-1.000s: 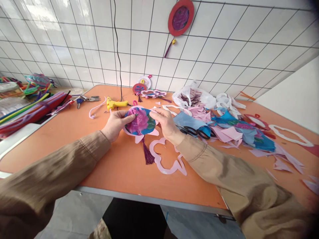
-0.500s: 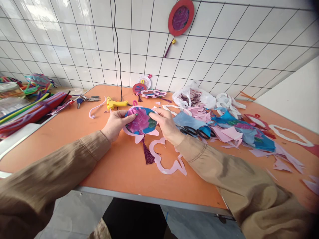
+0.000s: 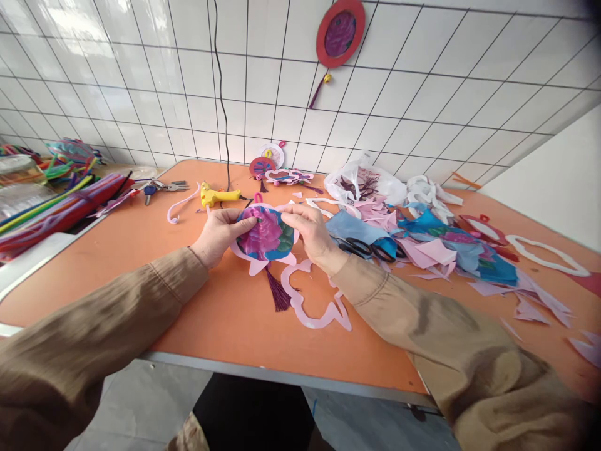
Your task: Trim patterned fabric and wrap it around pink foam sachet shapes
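Between both hands, above the orange table (image 3: 206, 319), is a piece of blue fabric with a pink flower (image 3: 263, 233), lying against a pink cut-out frame (image 3: 257, 268). My left hand (image 3: 218, 235) pinches its left side, thumb on top. At the upper right edge, my right hand (image 3: 312, 230) grips the fabric between thumb and fingers. A pink loop (image 3: 258, 197) sticks up behind the piece, and a dark purple tassel (image 3: 278, 291) hangs below it. A second pink cut-out frame (image 3: 319, 319) lies flat on the table just right of the tassel.
A yellow glue gun (image 3: 220, 196) with a cord lies behind my left hand. Black scissors (image 3: 361, 247), fabric and paper scraps (image 3: 434, 254) and a plastic bag (image 3: 364, 181) are to the right. Pipe cleaners (image 3: 61, 216) lie at left. A red round ornament (image 3: 341, 32) hangs on the tiled wall.
The fabric and pink frame have shifted and turned slightly in my hands. My right hand has moved a little up and left along the fabric's edge.
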Demonstrator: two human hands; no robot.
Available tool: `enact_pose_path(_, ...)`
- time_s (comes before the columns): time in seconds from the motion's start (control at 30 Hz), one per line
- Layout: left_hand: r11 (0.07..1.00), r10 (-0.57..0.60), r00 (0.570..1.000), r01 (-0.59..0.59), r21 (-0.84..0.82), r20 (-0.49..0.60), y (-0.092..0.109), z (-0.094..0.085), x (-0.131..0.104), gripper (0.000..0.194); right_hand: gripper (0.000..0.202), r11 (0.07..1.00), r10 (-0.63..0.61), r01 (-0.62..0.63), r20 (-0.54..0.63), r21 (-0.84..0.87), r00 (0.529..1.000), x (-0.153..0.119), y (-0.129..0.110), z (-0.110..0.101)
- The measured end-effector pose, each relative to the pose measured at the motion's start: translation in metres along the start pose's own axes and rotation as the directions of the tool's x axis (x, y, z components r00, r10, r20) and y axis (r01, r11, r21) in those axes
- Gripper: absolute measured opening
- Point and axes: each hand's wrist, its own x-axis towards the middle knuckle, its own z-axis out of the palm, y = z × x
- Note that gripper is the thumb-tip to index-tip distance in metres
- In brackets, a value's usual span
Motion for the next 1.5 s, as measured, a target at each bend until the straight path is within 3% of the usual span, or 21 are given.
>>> enact_pose_path(0.2,0.994,-0.029,0.997,0.020,0.108,0.075,0.002,0.003,-0.004,0.039,0.030,1.000,-0.016,0.016,0.051,-0.005,0.999,0.000,0.000,0.004)
enact_pose_path(0.57,0.990,-0.138,0.988,0.135,0.042,0.074,-0.003,0.001,-0.002,0.041,0.028,0.995,-0.067,0.069,0.030,-0.066,0.997,0.000,0.002,0.003)
enact_pose_path(0.8,0.992,-0.112,0.990,0.105,0.071,0.090,-0.006,0.000,-0.002,0.038,0.027,0.998,-0.012,0.018,0.091,-0.060,0.996,-0.003,-0.002,0.004)
enact_pose_path(1.13,0.989,-0.147,0.986,0.147,0.008,0.076,-0.003,0.002,-0.002,0.036,0.027,0.987,-0.093,0.095,0.019,-0.127,0.995,0.000,0.002,0.005)
enact_pose_path(1.5,0.992,-0.124,0.988,0.127,-0.024,0.092,-0.010,-0.003,0.003,0.042,0.029,0.992,-0.078,0.076,-0.021,-0.100,0.997,-0.001,0.002,0.004)
